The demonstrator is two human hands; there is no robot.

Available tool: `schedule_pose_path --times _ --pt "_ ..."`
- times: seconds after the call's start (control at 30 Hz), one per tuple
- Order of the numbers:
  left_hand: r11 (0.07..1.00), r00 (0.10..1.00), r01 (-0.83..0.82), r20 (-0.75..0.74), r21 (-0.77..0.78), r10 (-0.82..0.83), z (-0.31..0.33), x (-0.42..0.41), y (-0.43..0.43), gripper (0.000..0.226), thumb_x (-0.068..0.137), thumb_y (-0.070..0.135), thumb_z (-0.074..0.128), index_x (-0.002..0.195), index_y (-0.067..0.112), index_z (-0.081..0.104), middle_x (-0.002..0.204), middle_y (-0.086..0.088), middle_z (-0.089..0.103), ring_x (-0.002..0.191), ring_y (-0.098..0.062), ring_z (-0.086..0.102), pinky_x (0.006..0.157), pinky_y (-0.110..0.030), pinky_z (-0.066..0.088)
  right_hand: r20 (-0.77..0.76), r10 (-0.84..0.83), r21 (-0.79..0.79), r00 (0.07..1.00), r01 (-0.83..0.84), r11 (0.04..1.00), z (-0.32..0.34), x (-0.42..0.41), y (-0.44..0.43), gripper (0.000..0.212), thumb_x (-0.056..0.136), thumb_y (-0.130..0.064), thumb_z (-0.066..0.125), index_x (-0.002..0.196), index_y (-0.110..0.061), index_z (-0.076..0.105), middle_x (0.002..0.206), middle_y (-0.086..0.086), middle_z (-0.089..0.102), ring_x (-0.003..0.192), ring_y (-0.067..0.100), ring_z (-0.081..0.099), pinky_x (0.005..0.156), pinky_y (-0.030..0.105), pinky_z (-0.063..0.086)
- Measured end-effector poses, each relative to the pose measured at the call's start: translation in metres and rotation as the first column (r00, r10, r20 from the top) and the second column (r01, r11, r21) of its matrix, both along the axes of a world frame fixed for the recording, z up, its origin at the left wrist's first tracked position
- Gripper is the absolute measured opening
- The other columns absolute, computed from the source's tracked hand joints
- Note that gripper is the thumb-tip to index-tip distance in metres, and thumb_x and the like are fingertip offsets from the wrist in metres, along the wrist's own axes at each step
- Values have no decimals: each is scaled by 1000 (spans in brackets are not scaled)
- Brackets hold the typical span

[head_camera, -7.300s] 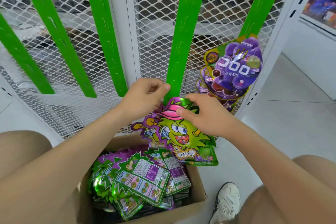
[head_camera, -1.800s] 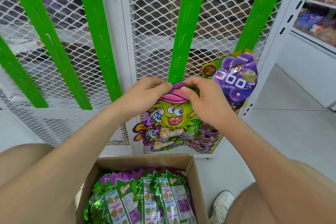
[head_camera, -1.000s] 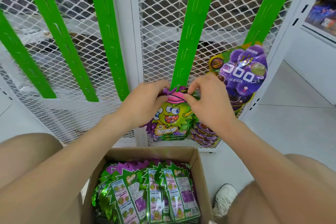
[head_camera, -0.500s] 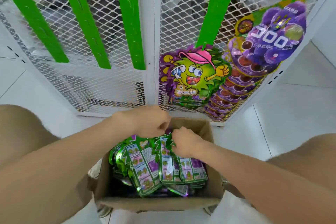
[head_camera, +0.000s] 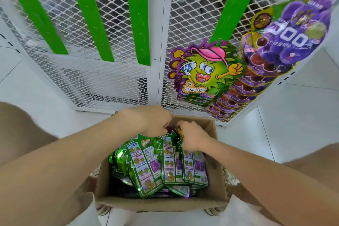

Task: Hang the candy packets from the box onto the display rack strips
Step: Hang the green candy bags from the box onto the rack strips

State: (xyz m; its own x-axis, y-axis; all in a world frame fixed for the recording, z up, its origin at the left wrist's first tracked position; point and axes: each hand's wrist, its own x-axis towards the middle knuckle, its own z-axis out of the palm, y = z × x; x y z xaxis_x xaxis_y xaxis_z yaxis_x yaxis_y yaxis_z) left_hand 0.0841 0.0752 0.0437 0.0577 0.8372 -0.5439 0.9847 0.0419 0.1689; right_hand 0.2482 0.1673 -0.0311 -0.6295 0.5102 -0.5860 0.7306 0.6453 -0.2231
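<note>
Risk: candy packets [head_camera: 165, 161] are overlapping, so a pull may be dragging neighbours over the box [head_camera: 161, 203] wall.
Box: sitting near centre, holding packets face down.
Left hand [head_camera: 152, 121]: fingers curling at the far end; grip hidden, cannot tell.
Right hand [head_camera: 192, 137]: pinching one packet's far edge.
Strip [head_camera: 225, 11]: far right, carrying one hung packet [head_camera: 203, 71].

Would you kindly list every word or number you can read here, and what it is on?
"巨峰葡萄味", slightly blurred: purple grape packet, below big white "000"-like marks.
Yellow lettering on the green monster packet: too stylised to read.
Labels on the packets in the box: too small.
</note>
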Motion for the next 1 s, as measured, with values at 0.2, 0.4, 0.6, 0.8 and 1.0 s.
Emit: schedule_pose_path --times 0.2,0.4,0.6,0.8,1.0 --pt "973 981 -181 -42 141 189 15 -20 1 60 88 28 76 139 13 48 128 -13 59 117 -37 63 93 -50 57 -346 -95 -6 934 99 995 79 9 24 29 79 -11 62 62 -17 39 54 -1 44 54 18 36 50 30 31" --pt "823 757 -547 511 154 407 48 -30 3 18 82 22 61 90 13 74 80 -6 72 75 -28 63 76 -38 53 -596 -270 -142 756 231 962 129 29 40 21 83 -23 72 74 -8 61 58 -6 50 53 12 40 56 29 36" --pt "572 373 -808 876 143 307 85 -18 6 17 90 25 66 93 10 74 81 -4 69 77 -16 61 79 -41 54 -680 -413 -327 606 254 910 168 42 56 25 82 -28 76 100 -10 74 94 18 76 82 22 71 83 61 60" --pt "493 453 -793 888 358 84 102 0 29 12 98 8 72 99 20 74 89 -15 76 78 -11 69 74 -29 53 -745 -175 -76 644 178 981 213 52 70 23 85 -25 85 106 -23 77 88 -4 79 83 14 76 86 40 62" --pt "390 662 -692 749 608 6 122 18 64 20 100 16 70 118 23 74 102 11 76 95 -8 73 87 -32 59 -813 19 189 582 234 954 230 41 94 17 94 -32 76 108 -23 78 84 -6 76 80 11 72 83 41 59"
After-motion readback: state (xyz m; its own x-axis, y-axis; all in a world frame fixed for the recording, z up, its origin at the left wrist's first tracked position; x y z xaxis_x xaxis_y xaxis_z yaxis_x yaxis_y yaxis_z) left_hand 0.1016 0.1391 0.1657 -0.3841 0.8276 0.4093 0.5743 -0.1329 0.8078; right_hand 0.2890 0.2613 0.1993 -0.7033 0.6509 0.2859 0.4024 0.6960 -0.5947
